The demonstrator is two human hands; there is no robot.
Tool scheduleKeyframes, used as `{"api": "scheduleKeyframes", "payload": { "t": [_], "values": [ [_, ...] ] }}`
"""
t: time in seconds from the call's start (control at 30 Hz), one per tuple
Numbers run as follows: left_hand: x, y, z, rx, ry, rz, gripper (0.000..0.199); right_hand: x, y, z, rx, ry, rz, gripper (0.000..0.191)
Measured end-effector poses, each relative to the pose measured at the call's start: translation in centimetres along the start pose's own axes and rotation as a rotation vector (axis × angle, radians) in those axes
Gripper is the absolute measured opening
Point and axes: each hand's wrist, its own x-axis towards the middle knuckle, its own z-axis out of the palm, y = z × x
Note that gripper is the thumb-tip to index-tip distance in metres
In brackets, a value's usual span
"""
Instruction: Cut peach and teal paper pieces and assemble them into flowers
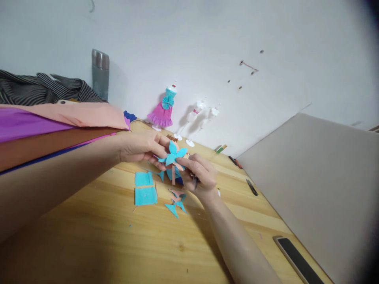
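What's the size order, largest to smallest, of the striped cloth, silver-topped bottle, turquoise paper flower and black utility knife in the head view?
1. Striped cloth
2. Silver-topped bottle
3. Turquoise paper flower
4. Black utility knife
That's apparent size only; the flower is nearer the camera than the bottle.

In front of the blue paper flower (171,158), past the cut scraps (172,210), a hand could cross the wooden table (124,244). Left of the flower, coloured sheets (74,115) bar the way; behind it stands a dressed mannequin (161,114).
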Motion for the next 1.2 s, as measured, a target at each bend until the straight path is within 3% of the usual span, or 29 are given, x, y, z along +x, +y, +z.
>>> {"api": "scheduleKeyframes", "payload": {
  "t": [0.17, 0.73, 0.93, 1.2],
  "values": [
    [0.14, -0.49, 0.02, 0.028, -0.017, 0.027, 0.027, 0.09, -0.22, 0.2, 0.059, 0.005, 0.049, 0.014],
    [0.19, -0.23, 0.51, -0.008, 0.075, 0.003, 0.026, -0.19, 0.15, 0.17, 0.018, -0.034, -0.05, 0.021],
    [-0.09, 0.05, 0.37, 0.027, 0.036, -0.017, 0.023, -0.09, -0.04, 0.1, 0.001, -0.052, -0.023, 0.018],
    [-0.02, -0.09, 0.6, 0.046, 0.096, -0.033, 0.025, -0.16, -0.01, 0.19, 0.025, -0.062, -0.03, 0.016]
  ]
}}
